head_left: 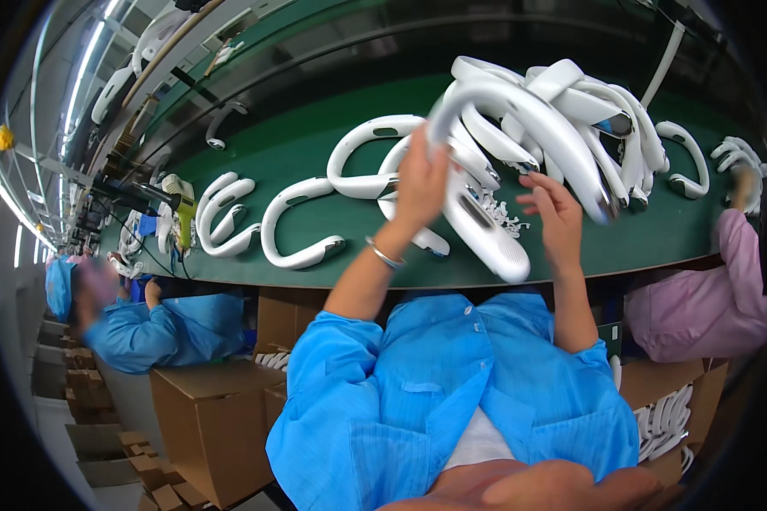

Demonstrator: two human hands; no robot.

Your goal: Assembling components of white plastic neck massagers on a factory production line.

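Observation:
My left hand (421, 186) grips one end of a white U-shaped neck fan (562, 136), raised above the green worktable (256, 166) and slightly blurred. Its other end reaches over to the right, past my right hand (556, 220). That right hand is off the fan, fingers loosely bent and apart, with nothing visible in it. Below and between my hands lies another neck fan (484, 238) with a dark slotted vent. Beside it sits a bundle of thin white cords (504, 211). A heaped pile of neck fans (558, 78) rests just beyond.
More neck fans (302, 223) lie to the left, and one (697, 162) is at the right. A yellow-green tool (182, 209) stands further left. Co-workers in blue (175, 328) and pink (686, 315) flank me. Cardboard boxes (217, 426) stand below the table edge.

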